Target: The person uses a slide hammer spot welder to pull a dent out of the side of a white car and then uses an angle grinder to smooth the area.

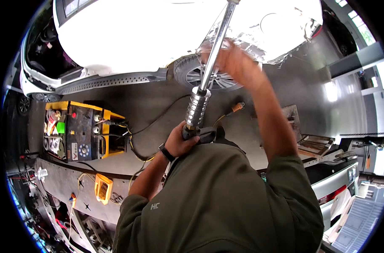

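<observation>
In the head view, the left hand [180,141] is gripping the handle end of a long metal tool [197,105], whose ribbed sleeve is sitting just beyond that hand and whose rod is running past the right hand and out of the top edge. The right hand [236,59] is showing blurred beside the rod; I cannot tell whether it is open, closed or touching it. Beyond both hands, a white car [128,38] is standing, its wheel [181,72] showing near the right hand. The work is looking unfinished: a rough, broken-looking patch [249,44] is showing by the right hand, though glare is hiding what is done. Left of the left hand, a yellow-and-black machine [84,135] is carrying a small white label [75,151]; nearer the body, the dark green shirt [217,189] is bearing small pale lettering.
</observation>
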{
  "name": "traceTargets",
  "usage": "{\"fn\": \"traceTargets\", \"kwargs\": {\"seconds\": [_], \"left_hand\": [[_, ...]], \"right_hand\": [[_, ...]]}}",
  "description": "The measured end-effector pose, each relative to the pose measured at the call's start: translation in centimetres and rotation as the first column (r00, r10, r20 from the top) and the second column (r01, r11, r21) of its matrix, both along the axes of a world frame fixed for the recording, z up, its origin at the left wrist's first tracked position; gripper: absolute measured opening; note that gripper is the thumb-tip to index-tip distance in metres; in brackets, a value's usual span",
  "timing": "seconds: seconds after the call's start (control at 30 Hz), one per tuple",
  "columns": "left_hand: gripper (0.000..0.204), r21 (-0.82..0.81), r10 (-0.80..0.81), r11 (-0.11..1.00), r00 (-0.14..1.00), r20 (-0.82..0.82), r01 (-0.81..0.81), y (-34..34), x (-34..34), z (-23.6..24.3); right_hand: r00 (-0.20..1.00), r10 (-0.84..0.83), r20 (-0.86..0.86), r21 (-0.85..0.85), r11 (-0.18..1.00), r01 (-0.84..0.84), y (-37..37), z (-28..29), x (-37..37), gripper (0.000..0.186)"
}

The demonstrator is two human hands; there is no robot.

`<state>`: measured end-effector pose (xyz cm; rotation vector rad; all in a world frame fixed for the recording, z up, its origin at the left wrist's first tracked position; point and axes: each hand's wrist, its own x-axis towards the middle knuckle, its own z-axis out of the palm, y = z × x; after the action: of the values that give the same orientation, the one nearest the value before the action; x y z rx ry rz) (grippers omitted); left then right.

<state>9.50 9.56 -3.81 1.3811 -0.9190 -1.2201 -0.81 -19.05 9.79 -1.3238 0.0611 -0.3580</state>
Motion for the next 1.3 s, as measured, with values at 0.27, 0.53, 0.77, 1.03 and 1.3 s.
{"fn": "traceTargets", "kwargs": {"seconds": [0.27, 0.53, 0.77, 1.03, 1.3], "left_hand": [[0.043, -0.042, -0.066, 0.997, 0.998, 0.000, 0.066, -0.3, 0.6, -0.7], [0.049, -0.048, -0.022, 0.999, 0.998, -0.064, 0.019, -0.5, -0.1, -1.0], [0.053, -0.021, 0.104, 0.995, 0.982, 0.158, -0.102, -0.6, -0.8, -0.6], [0.054, -0.020, 0.208, 0.970, 0.786, 0.582, -0.242, -1.8, -1.2, 1.8], [0.048, -0.068, 0.117, 0.993, 0.750, 0.651, -0.096, -3.7, -1.2, 2.3]], "right_hand": [[0.951, 0.255, -0.173, 0.214, 0.953, -0.217, 11.8, -11.2, -2.6, 0.048], [0.948, 0.197, -0.250, 0.326, 0.939, -0.110, 13.5, -11.2, -2.1, 0.033], [0.901, -0.004, -0.435, 0.227, 0.967, 0.114, 15.2, -11.2, -2.2, 0.027], [0.917, -0.121, -0.379, 0.173, 0.964, 0.199, 15.5, -8.6, -2.0, 0.021], [0.962, -0.137, -0.235, 0.185, 0.966, 0.182, 9.8, -5.9, -4.9, 0.044]]}}
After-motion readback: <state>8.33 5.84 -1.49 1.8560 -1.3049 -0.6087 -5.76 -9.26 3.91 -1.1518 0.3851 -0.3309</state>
